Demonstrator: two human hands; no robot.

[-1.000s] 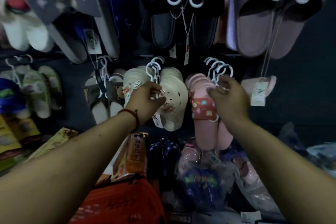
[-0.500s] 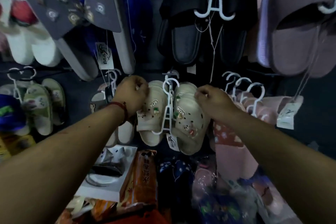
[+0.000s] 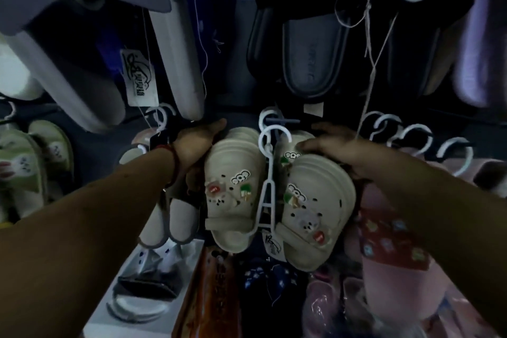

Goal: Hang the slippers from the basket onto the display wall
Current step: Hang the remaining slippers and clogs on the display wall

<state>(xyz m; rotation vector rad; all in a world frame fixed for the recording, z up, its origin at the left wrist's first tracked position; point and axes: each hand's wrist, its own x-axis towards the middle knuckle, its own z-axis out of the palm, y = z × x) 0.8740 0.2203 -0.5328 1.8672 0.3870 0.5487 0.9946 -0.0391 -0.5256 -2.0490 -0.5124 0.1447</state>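
Right, left hand (image 3: 196, 145) and right hand (image 3: 340, 151) each curl round a side of the cream clogs (image 3: 236, 195), hung on the display wall (image 3: 237, 108); level both stacks so the white hanger (image 3: 267, 200) sits straight.

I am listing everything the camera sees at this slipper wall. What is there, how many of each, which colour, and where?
cream clogs: one pair in front, more stacked behind; cream with charms; centre
hanger: one; white; between the front clogs
black slippers: one pair; black; above centre
grey slippers: one pair; grey; upper left
paper tag: one; white; upper left
green slippers: one pair; pale green; far left
pink slippers: count unclear; pink with red band; lower right
hanger hooks: several; white; above the pink slippers
orange packet: one; orange; bottom centre
left hand: holds the left clog's side; red cord on the wrist
right hand: fingers curl over the right clog's top
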